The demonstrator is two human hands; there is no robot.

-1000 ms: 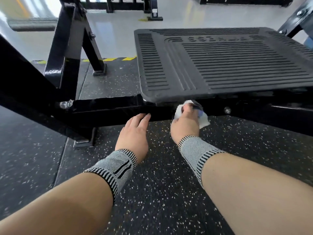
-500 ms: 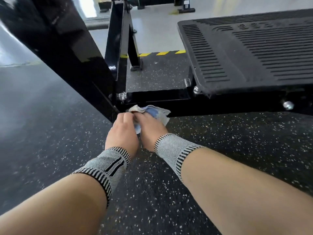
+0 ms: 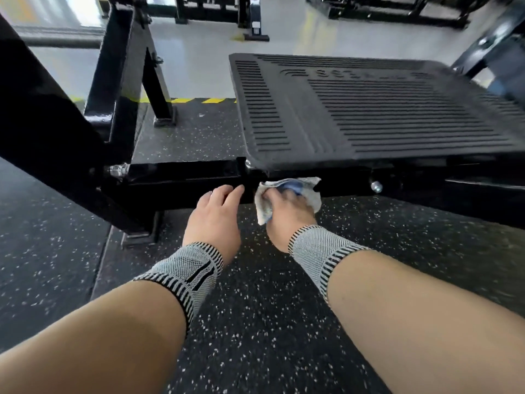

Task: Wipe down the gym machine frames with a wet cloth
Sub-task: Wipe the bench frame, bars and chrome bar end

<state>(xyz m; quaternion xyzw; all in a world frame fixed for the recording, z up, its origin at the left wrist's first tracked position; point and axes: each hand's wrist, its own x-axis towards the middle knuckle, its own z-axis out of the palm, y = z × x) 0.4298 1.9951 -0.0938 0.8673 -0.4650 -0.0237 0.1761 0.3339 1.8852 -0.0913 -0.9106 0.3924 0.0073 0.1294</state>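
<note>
A black horizontal frame bar [image 3: 181, 180] of the gym machine runs across the view under a ribbed black footplate [image 3: 369, 109]. My right hand [image 3: 284, 214] grips a white and blue cloth [image 3: 287, 189] and presses it against the bar just below the footplate's near left corner. My left hand [image 3: 216, 217] lies beside it with straight fingers touching the bar's front face. Both wrists wear grey striped bands.
A thick slanted black beam [image 3: 42, 132] crosses the left side, bolted [image 3: 118, 168] to the bar. An upright post [image 3: 122, 75] with a foot stands behind. Speckled rubber flooring [image 3: 255, 322] lies below. More machine frames [image 3: 397, 9] stand at the back on pale floor.
My right hand has slid the cloth rightward along the bar, from the bolted joint to under the footplate's corner. My left hand has come off the cloth and now touches the bar.
</note>
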